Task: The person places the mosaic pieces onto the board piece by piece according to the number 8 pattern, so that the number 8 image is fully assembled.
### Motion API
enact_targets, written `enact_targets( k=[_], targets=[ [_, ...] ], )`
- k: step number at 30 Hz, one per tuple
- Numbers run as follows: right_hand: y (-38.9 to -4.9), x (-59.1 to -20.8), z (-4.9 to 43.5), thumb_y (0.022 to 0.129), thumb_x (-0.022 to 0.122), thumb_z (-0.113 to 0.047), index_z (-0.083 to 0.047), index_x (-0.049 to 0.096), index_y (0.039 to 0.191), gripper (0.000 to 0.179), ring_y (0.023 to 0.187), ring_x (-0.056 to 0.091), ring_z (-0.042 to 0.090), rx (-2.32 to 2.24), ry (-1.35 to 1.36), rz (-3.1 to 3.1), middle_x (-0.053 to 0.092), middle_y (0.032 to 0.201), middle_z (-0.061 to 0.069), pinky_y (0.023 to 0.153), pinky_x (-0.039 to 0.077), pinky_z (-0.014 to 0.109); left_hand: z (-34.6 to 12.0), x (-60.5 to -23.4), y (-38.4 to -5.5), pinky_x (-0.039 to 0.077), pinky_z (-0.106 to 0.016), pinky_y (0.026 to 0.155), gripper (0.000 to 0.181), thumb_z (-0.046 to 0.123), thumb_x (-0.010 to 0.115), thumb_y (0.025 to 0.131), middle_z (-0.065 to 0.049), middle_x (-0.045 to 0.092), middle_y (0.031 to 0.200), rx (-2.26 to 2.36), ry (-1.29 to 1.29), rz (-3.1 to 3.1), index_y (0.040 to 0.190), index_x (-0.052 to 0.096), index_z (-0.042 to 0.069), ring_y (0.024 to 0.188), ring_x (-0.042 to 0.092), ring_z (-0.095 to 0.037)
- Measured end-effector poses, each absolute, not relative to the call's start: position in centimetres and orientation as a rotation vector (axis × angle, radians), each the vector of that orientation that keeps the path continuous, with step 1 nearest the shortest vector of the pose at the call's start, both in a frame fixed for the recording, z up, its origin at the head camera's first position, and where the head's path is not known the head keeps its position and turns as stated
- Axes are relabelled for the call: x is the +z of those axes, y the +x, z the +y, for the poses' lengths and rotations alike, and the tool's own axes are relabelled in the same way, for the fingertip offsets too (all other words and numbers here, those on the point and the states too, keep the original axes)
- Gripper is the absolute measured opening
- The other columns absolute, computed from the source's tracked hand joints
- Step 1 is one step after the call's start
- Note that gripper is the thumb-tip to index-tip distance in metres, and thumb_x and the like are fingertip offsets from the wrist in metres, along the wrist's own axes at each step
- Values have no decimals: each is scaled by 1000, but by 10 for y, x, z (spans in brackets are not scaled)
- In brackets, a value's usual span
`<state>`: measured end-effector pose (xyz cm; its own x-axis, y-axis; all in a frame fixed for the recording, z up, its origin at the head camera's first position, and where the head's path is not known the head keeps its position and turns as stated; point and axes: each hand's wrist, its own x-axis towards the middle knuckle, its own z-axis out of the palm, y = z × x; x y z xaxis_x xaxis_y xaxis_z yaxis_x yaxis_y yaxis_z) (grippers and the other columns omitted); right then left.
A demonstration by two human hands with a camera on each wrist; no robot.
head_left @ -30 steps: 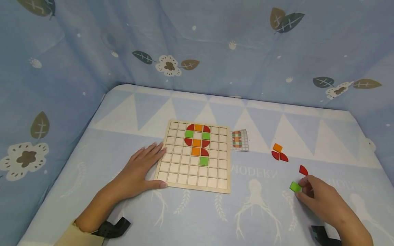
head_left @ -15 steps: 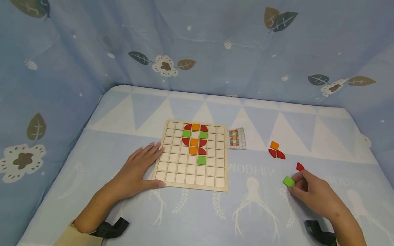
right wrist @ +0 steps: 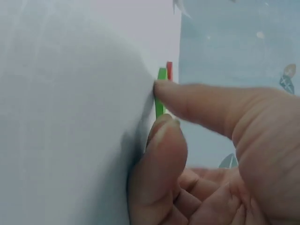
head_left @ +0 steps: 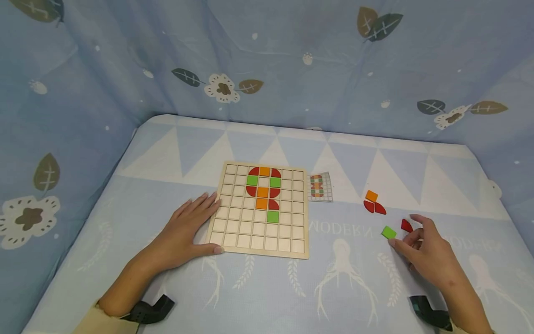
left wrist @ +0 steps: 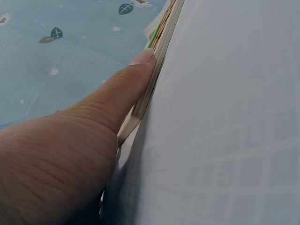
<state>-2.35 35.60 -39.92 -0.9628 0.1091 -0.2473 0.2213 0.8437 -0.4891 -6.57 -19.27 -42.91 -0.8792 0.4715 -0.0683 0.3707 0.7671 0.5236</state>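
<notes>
A wooden grid board [head_left: 238,228] lies on the table in the head view, with red quarter-round, orange and green tiles in its upper middle cells. My left hand [head_left: 181,236] rests against its left side, fingers at the left edge and thumb [left wrist: 133,70] on the near corner. A loose green square tile [head_left: 389,232] lies flat on the tablecloth to the right. My right hand [head_left: 429,253] is just beside it, thumb tip at its near corner and index finger spread away. A red quarter-round tile [head_left: 406,226] lies just below the index fingertip.
A small pattern card [head_left: 320,187] lies against the board's right edge. Farther right, an orange square tile [head_left: 371,196] sits close to two red quarter-round tiles [head_left: 380,208]. Patterned blue fabric [head_left: 292,69] hangs behind the table.
My right hand has brought the green tile slightly left and away from me, then laid it flat and spread its fingers. The left hand stays at the board.
</notes>
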Motion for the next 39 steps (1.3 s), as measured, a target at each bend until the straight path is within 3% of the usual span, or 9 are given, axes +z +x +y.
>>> enact_targets(
  k=[3,8,15,24,32,39],
  targets=[
    [-27,-398,359,98,75,-27,8,12,161,95,59,62,23,-824,318,2747,58,95,13,53,55,31,-193,-429,-66,3,-47,128,112,69,78,81,0,18,174,755,661,2763,167,29,16,161,8,-24],
    [-35,-396,364,98,76,-27,8,30,149,76,56,64,26,-861,333,2682,57,87,12,54,58,33,-194,-430,-66,3,-48,128,112,68,79,81,1,18,174,762,654,2757,167,29,16,161,7,-24],
    [-42,-395,373,100,74,-29,10,37,138,66,58,66,29,-923,363,2577,60,86,12,56,58,33,-192,-431,-67,3,-47,128,112,67,80,81,2,17,174,749,650,2753,167,29,16,161,7,-23],
    [-40,-397,372,99,74,-18,7,49,124,43,59,65,25,-958,334,2594,60,84,10,54,60,34,-192,-430,-66,6,-51,127,111,66,80,81,-3,21,173,776,664,2771,166,31,14,160,11,-28],
    [-39,-394,367,100,74,-22,7,52,119,41,60,64,24,-896,340,2608,60,81,8,53,57,32,-193,-430,-66,3,-48,128,112,66,80,81,0,18,174,746,647,2762,167,29,16,161,8,-26],
    [-38,-393,366,98,76,-35,5,55,114,47,58,62,24,-838,344,2620,60,79,7,52,55,33,-193,-428,-65,7,-52,127,109,66,78,83,-5,21,173,773,676,2776,166,30,14,160,12,-30]
  ],
)
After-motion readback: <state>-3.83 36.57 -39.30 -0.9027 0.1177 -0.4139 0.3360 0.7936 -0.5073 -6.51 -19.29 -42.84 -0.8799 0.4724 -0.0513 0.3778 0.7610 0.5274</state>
